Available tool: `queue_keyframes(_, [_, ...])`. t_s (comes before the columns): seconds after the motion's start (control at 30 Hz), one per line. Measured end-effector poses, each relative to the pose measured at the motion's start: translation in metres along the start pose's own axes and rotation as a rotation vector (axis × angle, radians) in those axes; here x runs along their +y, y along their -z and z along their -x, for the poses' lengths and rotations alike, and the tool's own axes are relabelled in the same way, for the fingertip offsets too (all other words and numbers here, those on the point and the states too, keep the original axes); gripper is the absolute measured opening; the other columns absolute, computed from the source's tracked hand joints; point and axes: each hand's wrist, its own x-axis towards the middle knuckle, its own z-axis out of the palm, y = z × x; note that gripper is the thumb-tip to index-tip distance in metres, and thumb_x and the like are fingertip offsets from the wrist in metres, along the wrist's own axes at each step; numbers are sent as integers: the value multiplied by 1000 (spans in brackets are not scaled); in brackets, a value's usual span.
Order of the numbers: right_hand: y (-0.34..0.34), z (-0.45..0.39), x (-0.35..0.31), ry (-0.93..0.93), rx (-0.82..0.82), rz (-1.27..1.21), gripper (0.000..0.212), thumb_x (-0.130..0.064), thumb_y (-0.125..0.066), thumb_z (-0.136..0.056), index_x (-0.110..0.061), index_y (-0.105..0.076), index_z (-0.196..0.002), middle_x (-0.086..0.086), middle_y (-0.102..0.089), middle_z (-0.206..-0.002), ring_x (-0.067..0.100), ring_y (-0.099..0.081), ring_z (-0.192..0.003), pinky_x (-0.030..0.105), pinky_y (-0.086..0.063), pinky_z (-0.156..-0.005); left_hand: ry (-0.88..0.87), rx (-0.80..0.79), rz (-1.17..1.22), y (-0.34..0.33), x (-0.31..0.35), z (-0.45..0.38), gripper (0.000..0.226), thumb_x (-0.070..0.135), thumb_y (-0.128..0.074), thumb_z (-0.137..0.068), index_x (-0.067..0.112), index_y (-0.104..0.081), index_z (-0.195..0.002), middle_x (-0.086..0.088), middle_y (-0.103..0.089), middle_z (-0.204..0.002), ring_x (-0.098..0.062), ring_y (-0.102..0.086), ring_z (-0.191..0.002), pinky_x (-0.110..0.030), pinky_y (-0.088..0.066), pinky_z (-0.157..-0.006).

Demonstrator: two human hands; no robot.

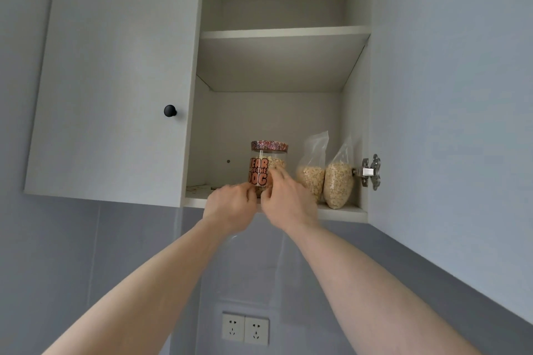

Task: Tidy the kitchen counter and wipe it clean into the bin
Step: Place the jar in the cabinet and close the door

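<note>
A white cabinet door with a black round knob (pixel 170 110) stays closed at left. On the open cabinet's bottom shelf (pixel 343 212) a clear glass jar of oats with a patterned red lid (pixel 268 164) stands upright. The left hand (pixel 230 204) and right hand (pixel 284 196) curl their fingers round its base. Two clear plastic bags of oats (pixel 326 181) stand just beside it at right.

Both hands (pixel 261 200) seemingly grip jar (pixel 266 166) on cupboard shelf (pixel 343 212).

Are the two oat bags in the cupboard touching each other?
Touching. The head view shows the left bag and right bag pressed side by side, no gap between their filled parts.
</note>
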Motion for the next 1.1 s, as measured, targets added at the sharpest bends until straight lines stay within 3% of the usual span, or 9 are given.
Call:
queue_keyframes(0.07, [-10,16,4,62,50,110,44,-37,-32,-102,-21,-51,-139,-7,-35,-161,30,-71,-97,39,-52,-79,-79,76,21,-7,-4,13,38,34,-29,-103,29,-67,-102,10,-71,-112,-21,-61,-111,-37,-42,-93])
queue_keyframes(0.17, [-20,40,9,169,127,180,43,-42,-29,-104,-24,-62,-123,-5,-53,-148,21,-66,-104,40,-46,-90,-154,141,61,-14,-19,40,44,46,-30,-104,29,-60,-131,14,-58,-138,-12,-45,-135,-34,-24,-120])
queue_keyframes(0.27, [-24,63,13,189,142,182,34,-44,-42,-98,-23,-53,-124,-4,-57,-120,23,-52,-109,41,-36,-106,-213,139,-1,-14,-37,63,52,44,-39,-99,23,-42,-147,8,-45,-149,-16,-33,-143,-38,-18,-126])
queue_keyframes(0.43, [-22,72,9,138,108,215,64,-34,-65,-77,-18,-46,-136,-2,-51,-124,26,-47,-121,49,-20,-122,-191,80,14,-4,-42,75,69,31,-49,-97,24,-20,-159,7,-21,-164,-16,-9,-155,-35,-12,-128])
queue_keyframes(0.6, [-20,77,4,74,39,239,78,-29,-65,-64,-16,-44,-138,1,-49,-128,29,-44,-126,52,-12,-124,-127,-87,-59,2,-32,86,97,9,-49,-83,24,5,-162,7,5,-169,-18,18,-155,-39,-1,-129])
queue_keyframes(0.73, [-5,87,-5,35,-69,214,90,-33,-69,-66,-13,-34,-147,6,-40,-141,33,-32,-138,51,-9,-125,-93,-214,-87,27,-22,90,99,14,-54,-84,25,5,-162,7,7,-170,-20,14,-157,-43,-1,-129])
queue_keyframes(0.87, [20,120,-17,17,-283,13,90,-27,-64,-85,-15,-13,-158,1,3,-166,29,0,-154,42,-11,-125,-113,-319,-45,40,-16,122,85,18,-50,-90,27,-5,-163,4,-7,-171,-21,-3,-158,-44,-6,-128])
queue_keyframes(0.93, [32,151,-20,38,-375,-86,87,-24,-61,-88,-18,-11,-160,-5,8,-167,24,-2,-155,38,-12,-124,-115,-290,17,46,-13,151,77,20,-48,-94,30,-12,-161,6,-21,-168,-20,-16,-155,-40,-15,-127])
queue_keyframes(1.1, [74,232,-11,152,-455,-231,76,-29,-57,-90,-36,-19,-155,-18,-3,-166,10,-19,-152,27,-26,-119,-95,-184,160,76,2,207,60,27,-49,-98,34,-30,-154,12,-37,-158,-14,-37,-143,-29,-33,-114])
